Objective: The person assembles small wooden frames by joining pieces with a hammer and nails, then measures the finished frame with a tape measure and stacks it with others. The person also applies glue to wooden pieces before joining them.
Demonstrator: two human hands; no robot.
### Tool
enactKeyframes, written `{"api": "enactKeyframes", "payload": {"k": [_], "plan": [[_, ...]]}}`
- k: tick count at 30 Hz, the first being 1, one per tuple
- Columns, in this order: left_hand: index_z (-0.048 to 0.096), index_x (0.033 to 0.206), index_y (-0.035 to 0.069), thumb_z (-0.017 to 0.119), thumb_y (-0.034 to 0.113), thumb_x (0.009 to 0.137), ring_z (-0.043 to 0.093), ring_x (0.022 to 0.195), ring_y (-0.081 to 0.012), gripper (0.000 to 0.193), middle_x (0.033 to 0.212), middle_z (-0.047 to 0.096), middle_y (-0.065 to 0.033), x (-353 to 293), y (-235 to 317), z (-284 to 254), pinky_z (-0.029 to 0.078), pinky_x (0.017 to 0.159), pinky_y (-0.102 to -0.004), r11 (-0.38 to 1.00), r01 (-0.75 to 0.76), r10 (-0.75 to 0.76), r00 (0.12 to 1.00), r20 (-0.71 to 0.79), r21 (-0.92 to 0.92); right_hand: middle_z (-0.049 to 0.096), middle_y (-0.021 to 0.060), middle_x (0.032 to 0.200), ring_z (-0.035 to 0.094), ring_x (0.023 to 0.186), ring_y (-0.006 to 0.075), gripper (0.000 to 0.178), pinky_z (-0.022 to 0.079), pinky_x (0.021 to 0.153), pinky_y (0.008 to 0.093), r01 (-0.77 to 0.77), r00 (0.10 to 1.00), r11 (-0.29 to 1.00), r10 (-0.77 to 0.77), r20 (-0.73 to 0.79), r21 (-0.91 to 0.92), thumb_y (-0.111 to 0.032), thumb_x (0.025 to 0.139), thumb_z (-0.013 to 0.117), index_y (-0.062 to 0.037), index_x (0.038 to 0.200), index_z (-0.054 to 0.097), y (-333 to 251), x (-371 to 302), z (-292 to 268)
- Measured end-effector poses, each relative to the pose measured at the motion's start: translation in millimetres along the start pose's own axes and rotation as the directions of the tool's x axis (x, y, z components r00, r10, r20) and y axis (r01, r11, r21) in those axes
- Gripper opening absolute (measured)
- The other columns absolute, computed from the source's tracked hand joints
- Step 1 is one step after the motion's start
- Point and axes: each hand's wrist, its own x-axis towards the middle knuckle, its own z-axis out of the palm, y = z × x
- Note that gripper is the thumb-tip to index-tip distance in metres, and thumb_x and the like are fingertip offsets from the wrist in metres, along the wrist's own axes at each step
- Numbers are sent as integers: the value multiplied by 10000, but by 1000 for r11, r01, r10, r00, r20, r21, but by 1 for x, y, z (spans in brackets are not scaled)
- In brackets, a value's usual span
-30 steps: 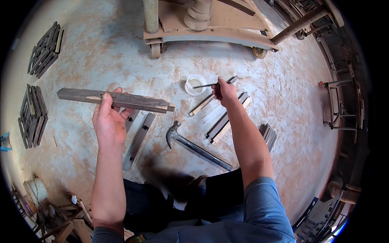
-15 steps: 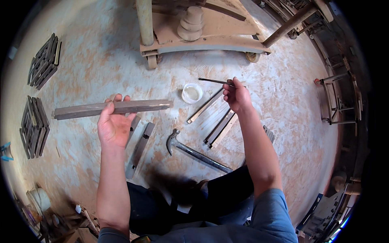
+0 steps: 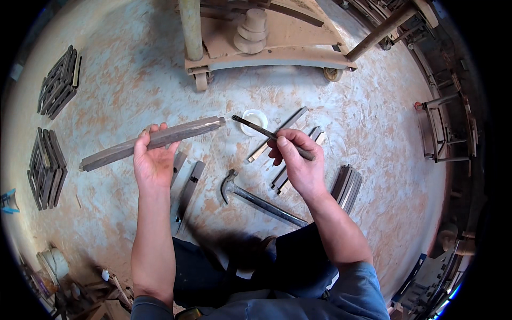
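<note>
My left hand [image 3: 154, 156] is closed round a dark wooden bar [image 3: 184, 130], held level above the floor with its right end slightly raised. Between the fingers of my right hand [image 3: 300, 160] is a thin dark brush [image 3: 255, 127], pinched near its back end. Its tip points left, close to the right end of the bar but apart from it. Under the brush stands a small white plastic tub [image 3: 257, 116], partly hidden by it. A claw hammer [image 3: 266, 204] lies on the floor between my forearms.
Wooden strips lie beneath my right hand, with a dark bundle [image 3: 347, 188] beside that forearm. Two notched bars [image 3: 191, 186] rest by my left wrist. Stacked wooden frames [image 3: 47, 168] stand at far left. A wheeled wooden cart [image 3: 266, 58] is ahead.
My right hand has come nearer and to the left, bringing the brush tip towards the bar. The bar's right end has risen and its left end has dropped.
</note>
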Motion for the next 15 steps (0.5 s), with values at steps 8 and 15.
{"api": "enactKeyframes", "payload": {"k": [8, 15], "plan": [[589, 986, 83, 612, 140, 908, 567, 1116, -249, 100, 1013, 637, -53, -1, -4, -1, 360, 1080, -603, 1000, -16, 16, 1000, 10, 15, 680, 70, 895, 633, 786, 119, 167, 510, 689, 254, 87, 994, 989, -78, 77, -123, -103, 931, 651, 22, 1042, 658, 12, -3, 5], [583, 977, 102, 603, 142, 921, 567, 1125, -254, 72, 1013, 645, -60, -2, -11, 1, 350, 1083, -606, 1000, 10, -10, 1000, -16, 4, 663, 51, 842, 619, 777, 109, 181, 507, 713, 262, 101, 994, 980, -93, 55, -169, -119, 916, 672, 36, 1009, 669, 20, 0, 0]]}}
